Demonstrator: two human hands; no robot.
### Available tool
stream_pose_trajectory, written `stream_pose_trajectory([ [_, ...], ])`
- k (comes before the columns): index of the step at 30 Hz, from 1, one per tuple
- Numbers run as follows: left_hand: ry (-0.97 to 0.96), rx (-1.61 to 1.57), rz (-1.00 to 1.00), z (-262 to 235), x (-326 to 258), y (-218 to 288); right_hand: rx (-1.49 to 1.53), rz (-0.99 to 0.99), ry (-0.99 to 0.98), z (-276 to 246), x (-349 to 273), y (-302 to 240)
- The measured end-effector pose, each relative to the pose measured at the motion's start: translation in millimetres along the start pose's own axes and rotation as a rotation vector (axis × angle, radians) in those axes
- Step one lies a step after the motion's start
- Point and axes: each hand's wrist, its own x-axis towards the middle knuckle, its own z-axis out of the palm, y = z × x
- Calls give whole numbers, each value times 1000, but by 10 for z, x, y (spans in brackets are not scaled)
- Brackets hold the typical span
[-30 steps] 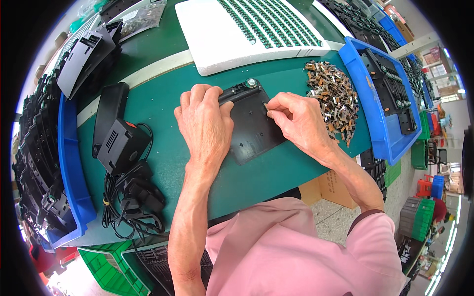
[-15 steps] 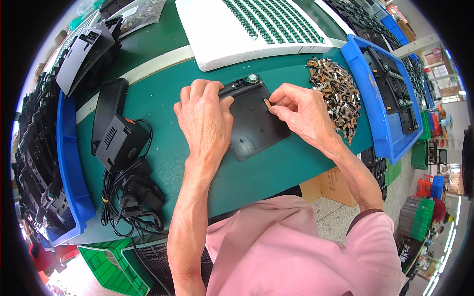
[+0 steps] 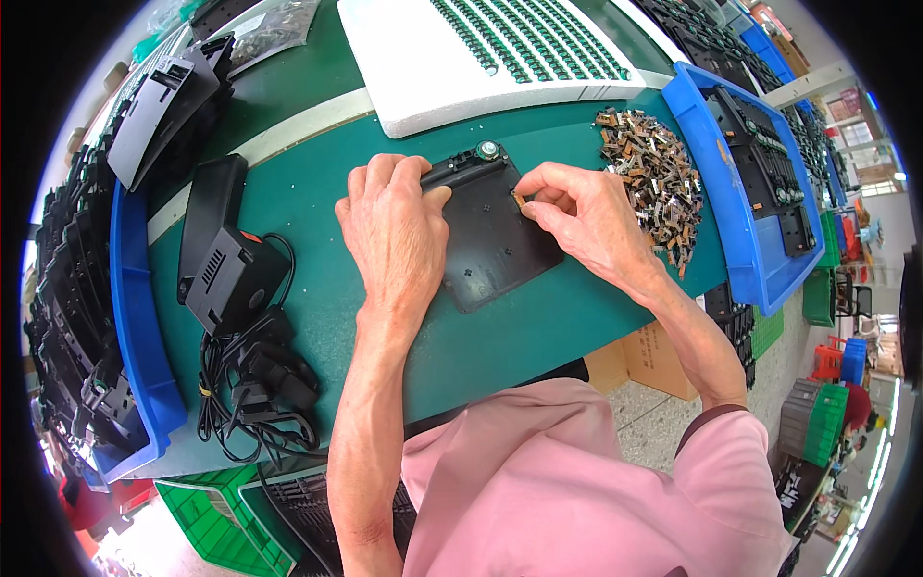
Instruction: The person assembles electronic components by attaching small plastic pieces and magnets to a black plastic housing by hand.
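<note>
A flat black plastic panel point(image 3: 495, 252) lies on the green work mat, with a small round silver part on a green board point(image 3: 488, 151) at its far end. My left hand point(image 3: 394, 216) grips the panel's far left edge, fingers curled over it and thumb on top. At the panel's right edge, my right hand point(image 3: 586, 213) pinches a small brown-and-metal component point(image 3: 519, 199) between thumb and forefinger. The component touches or sits just over that edge; I cannot tell which. A heap of similar small components point(image 3: 654, 183) lies beyond my right hand.
White foam tray point(image 3: 404, 82) with rows of green parts stands at the back. A blue bin point(image 3: 716, 173) of black panels is on the right, another blue bin point(image 3: 144, 356) on the left. Near it lie a black power device point(image 3: 236, 279) and coiled cables point(image 3: 255, 385).
My right hand has shifted very slightly left with the component, its fingertips now covering more of it. The left hand and the panel have barely moved.
</note>
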Motion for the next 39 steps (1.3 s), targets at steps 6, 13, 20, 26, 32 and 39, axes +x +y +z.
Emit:
stream_pose_trajectory([
  [6,-19,-46,-15,-9,15,-2,49,94,-30,-23,7,-75],
  [13,-25,-148,-51,-46,38,-38,51,99,20,-142,13,-22],
  [20,-29,-161,-48,-81,51,-45,240,161,-89,-149,-9,-6],
  [26,-41,-163,-17,-98,59,-43,403,234,-130,-181,-36,-21],
  [32,-33,-199,1,-93,65,-20,553,268,-158,-212,-40,50],
  [39,-65,-187,-17,-123,57,-7,396,238,-175,-201,-50,11],
])
